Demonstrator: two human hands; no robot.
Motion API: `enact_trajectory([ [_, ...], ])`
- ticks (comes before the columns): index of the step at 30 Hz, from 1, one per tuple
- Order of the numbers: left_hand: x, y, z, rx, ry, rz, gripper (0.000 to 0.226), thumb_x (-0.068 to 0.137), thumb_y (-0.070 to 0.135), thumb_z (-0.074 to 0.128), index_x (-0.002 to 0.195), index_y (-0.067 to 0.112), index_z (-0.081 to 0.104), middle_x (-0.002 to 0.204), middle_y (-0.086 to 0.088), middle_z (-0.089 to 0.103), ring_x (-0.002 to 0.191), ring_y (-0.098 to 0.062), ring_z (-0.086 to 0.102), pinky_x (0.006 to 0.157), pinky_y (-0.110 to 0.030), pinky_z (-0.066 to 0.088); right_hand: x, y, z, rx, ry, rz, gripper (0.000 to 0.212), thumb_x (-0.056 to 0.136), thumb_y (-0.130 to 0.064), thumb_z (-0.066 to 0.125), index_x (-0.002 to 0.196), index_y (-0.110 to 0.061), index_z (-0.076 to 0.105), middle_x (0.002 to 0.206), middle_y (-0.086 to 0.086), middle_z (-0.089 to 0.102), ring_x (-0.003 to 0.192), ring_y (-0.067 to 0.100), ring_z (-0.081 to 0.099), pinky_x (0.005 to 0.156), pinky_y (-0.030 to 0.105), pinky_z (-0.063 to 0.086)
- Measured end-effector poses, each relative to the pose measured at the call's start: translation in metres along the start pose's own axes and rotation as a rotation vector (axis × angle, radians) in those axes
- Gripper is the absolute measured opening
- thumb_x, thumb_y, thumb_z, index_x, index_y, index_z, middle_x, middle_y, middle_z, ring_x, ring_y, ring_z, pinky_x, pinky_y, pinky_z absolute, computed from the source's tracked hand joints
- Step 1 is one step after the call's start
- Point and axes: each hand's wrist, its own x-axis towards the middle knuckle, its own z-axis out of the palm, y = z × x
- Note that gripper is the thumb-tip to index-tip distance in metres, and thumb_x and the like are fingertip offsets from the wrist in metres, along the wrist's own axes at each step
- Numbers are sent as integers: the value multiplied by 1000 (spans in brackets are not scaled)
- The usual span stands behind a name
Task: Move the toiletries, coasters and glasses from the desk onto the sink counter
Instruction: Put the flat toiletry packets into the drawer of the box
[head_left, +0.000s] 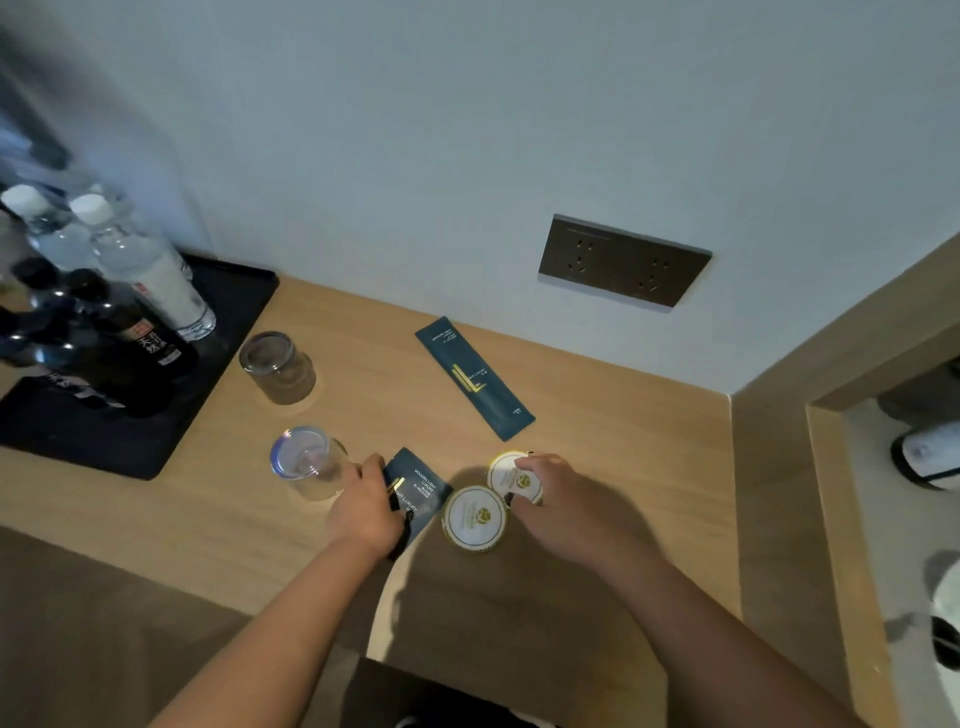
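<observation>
- Wooden desk (597, 467) is where all our things sit, so we are at the gathering step.
- Our left hand (363, 512) curls round the small dark blue packet (423, 486) and pinches it.
- Our right hand (550, 493) bends its fingers over the far round coaster (506, 475), but we cannot tell if it has a real hold.
- The near coaster (474, 518) lies just beside it, touching.
- Next, we think, we must lift both coasters together.
- The long blue packet (475, 378) waits near the wall.
- Two glasses sit upside down: the near glass (309, 462) just beside our left hand, the far glass (278, 368) by the black tray (234, 312).
- Water bottles (140, 265) and dark bottles (130, 343) stand on the tray.
- We cannot see the sink counter.
</observation>
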Motion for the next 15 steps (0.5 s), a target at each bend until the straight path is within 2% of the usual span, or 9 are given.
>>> enact_trajectory([
  [4, -1, -3, 1, -35, -19, -79, 59, 67, 31, 81, 113, 14, 47, 113, -8, 54, 99, -30, 61, 78, -36, 49, 3, 1, -8, -15, -2, -32, 49, 97, -30, 45, 144, -24, 33, 149, -7, 34, 131, 13, 38, 73, 13, 20],
  [7, -5, 0, 0, 7, 7, -83, 37, 71, 33, 77, 97, 18, 57, 100, -5, 65, 94, -26, 64, 69, -30, 47, 9, 2, -7, 3, -15, -42, 49, 97, -27, 46, 144, -22, 33, 150, -8, 30, 132, 13, 37, 81, 12, 23],
  [9, -11, 3, -4, 3, 38, -80, 25, 74, 35, 73, 87, 20, 58, 91, -3, 68, 90, -25, 65, 66, -28, 46, 16, 2, -6, 47, -10, -39, 47, 95, -23, 48, 141, -19, 37, 149, -3, 32, 129, 16, 39, 93, 17, 28],
  [11, -15, 3, -10, -46, 85, -74, 21, 76, 36, 72, 79, 20, 59, 80, 0, 68, 82, -24, 66, 66, -30, 49, 24, 3, -6, 80, 13, -31, 46, 92, -22, 52, 137, -18, 42, 143, 0, 39, 125, 16, 43, 100, 24, 33],
  [15, -24, 12, -32, -251, 182, -7, 20, 75, 31, 75, 70, 16, 63, 65, 1, 66, 65, -18, 64, 60, -34, 49, 36, -2, -15, 103, 48, -23, 49, 92, -26, 53, 139, -23, 40, 140, -4, 42, 124, 13, 44, 102, 25, 35],
])
